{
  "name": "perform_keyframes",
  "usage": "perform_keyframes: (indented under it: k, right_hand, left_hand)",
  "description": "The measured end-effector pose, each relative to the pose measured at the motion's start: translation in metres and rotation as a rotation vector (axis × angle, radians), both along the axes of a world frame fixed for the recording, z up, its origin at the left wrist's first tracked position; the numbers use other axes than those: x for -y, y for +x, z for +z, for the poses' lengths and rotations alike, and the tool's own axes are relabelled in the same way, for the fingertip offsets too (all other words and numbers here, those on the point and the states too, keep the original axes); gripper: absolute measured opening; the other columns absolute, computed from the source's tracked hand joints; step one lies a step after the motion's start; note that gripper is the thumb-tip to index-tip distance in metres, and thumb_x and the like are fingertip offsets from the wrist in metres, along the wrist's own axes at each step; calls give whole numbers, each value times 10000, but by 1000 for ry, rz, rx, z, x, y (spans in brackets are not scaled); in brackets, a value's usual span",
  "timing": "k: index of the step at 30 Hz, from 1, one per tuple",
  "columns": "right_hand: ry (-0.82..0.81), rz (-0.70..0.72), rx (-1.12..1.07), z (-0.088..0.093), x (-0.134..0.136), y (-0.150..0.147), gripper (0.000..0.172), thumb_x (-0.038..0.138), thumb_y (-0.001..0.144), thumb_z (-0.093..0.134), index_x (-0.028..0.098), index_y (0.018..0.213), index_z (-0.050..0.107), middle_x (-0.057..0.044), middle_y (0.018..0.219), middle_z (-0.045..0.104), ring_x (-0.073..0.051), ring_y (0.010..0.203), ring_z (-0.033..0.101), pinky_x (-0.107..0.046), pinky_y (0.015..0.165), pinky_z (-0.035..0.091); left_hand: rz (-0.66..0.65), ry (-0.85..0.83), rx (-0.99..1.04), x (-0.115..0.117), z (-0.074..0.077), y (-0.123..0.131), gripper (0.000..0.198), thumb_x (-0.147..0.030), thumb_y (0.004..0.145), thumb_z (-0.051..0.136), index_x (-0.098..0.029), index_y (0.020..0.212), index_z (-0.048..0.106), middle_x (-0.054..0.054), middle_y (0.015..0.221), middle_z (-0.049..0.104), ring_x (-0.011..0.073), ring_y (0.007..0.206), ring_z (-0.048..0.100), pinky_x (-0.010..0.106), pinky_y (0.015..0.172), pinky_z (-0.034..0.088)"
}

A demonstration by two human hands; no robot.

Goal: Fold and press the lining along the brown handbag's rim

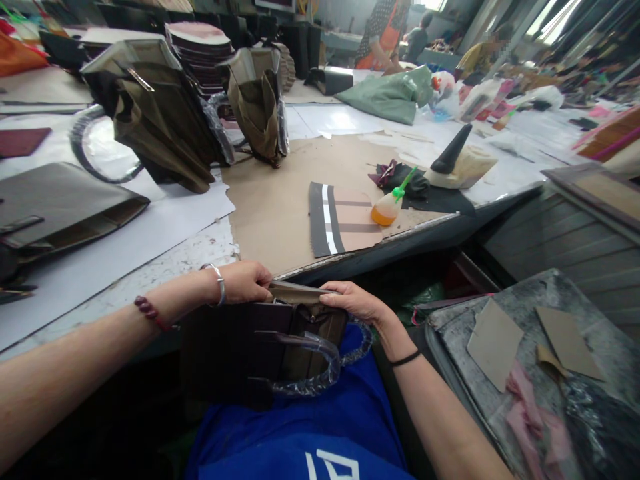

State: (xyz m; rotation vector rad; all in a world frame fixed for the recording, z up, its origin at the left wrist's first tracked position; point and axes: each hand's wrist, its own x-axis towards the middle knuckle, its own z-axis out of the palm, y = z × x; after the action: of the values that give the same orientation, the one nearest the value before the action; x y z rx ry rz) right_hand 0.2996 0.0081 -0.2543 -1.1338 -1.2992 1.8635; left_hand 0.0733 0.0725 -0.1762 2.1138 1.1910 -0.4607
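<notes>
A dark brown handbag (225, 350) rests on the blue apron (300, 440) over my lap, its plastic-wrapped handles (320, 373) hanging toward me. My left hand (247, 281) is closed on the bag's upper edge at the left of the opening. At the right end of the same edge, my right hand (353, 300) grips the rim between thumb and fingers. Part of the olive lining and a zipper show between the hands. Beyond them on the table lie a striped curved piece (345, 220) and a small bottle of orange liquid (386, 210) with a green nozzle.
Olive-lined bags (160, 113) (255, 107) stand at the table's back left, with a grey bag (65, 207) nearer. A black cone (453, 150) and green cloth (390, 93) lie farther back. At right is a worn stool (450, 333) with scraps. Other people work in the background.
</notes>
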Motion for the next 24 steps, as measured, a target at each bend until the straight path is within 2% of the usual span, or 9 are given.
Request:
perform_keyframes:
  k: [9, 24]
  right_hand:
    - [29, -6, 34, -3, 2, 0, 384, 485, 705, 580, 113, 797, 577, 20, 649, 485, -100, 609, 421, -218, 597, 331]
    - [126, -62, 113, 0, 5, -6, 337, 453, 702, 570, 126, 778, 598, 12, 663, 523, -116, 633, 455, -224, 600, 345]
  left_hand:
    - [27, 27, -5, 1, 0, -1, 153, -322, 583, 454, -188, 513, 433, -40, 457, 388, 123, 503, 389, 223, 453, 237]
    - [89, -15, 54, -5, -2, -2, 190, -349, 543, 462, -192, 460, 395, -46, 417, 352, 119, 476, 352, 231, 444, 236]
